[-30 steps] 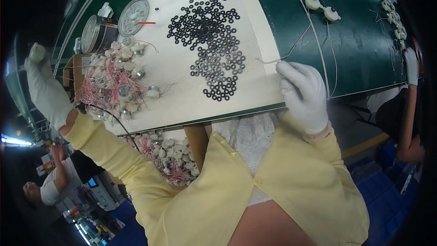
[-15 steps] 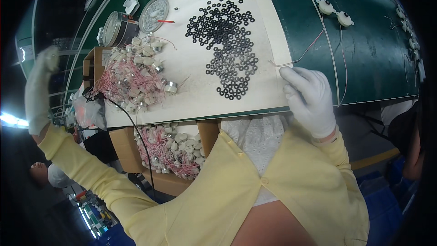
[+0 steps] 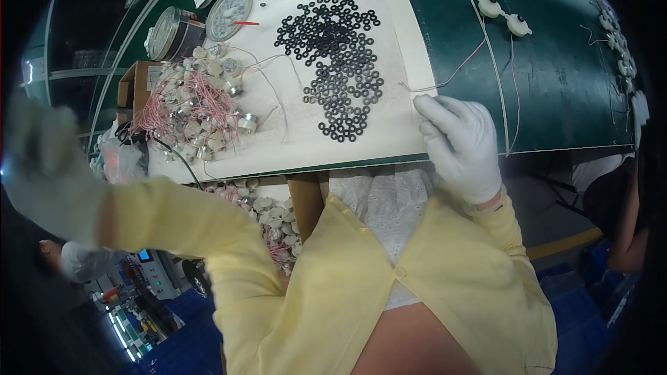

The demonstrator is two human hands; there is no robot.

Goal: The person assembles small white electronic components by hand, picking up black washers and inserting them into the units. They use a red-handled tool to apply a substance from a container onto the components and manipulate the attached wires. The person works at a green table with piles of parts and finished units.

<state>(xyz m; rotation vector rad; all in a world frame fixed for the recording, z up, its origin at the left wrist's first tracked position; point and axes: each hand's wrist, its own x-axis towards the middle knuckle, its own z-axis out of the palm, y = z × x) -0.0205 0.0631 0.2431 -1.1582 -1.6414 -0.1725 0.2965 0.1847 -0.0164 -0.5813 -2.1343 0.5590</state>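
Note:
My right hand (image 3: pixel 460 140), in a white glove, rests by the front edge of the white mat (image 3: pixel 406 135). Its fingers are half curled, a gap shows between forefinger and thumb, and I see nothing held there. Just beyond the fingertips lies the loose end of a thin wire (image 3: pixel 455 75) that runs to one of two white round parts (image 3: pixel 518 25). Out at the far left, my left hand (image 3: pixel 48 160) is gloved too and badly smeared by motion; its fingers cannot be read. A heap of white-and-metal motor-like parts with pink wires (image 3: pixel 191 107) covers the mat's left side.
Many small black rings (image 3: pixel 340 48) are spread mid-mat. An open tin (image 3: pixel 177 33) and a round lid (image 3: pixel 229 14) with a red stick (image 3: pixel 246 23) stand at the back left. A cardboard box (image 3: pixel 306 198) of similar parts sits below the edge. More white parts (image 3: pixel 618 45) line the far right.
My left hand has swung down and nearer at the left, its elbow bending. Pale wires now stretch from the heap across the mat. The view has shifted slightly; my right hand keeps its pose.

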